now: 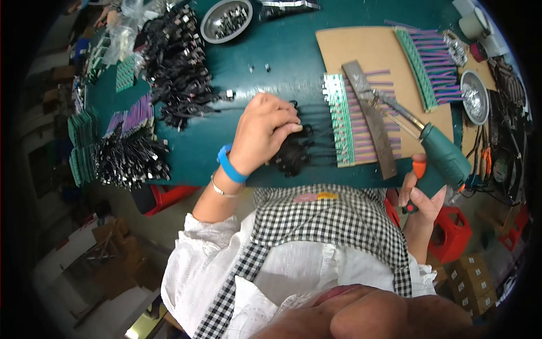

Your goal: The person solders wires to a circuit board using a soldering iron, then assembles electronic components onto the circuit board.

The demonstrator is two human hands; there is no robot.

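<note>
My left hand (263, 129) rests fingers-down on a row of black wires with small black connectors (293, 150) on the green table (282, 56). The wires run right to a green circuit strip (341, 118) with purple and green leads, lying partly on a brown cardboard sheet (361, 48). My right hand (419, 195) grips a green soldering gun (446, 155) with an orange trigger. Its metal tip (395, 108) points up-left over the leads. A grey metal bar (372, 116) lies across the strip.
A heap of black connector wires (178, 62) lies at the left, with more bundles (127, 158) nearer the edge. A metal bowl of parts (226, 20) stands at the back. A second green strip (429, 65), a foil dish (474, 96) and tape rolls (471, 22) sit right.
</note>
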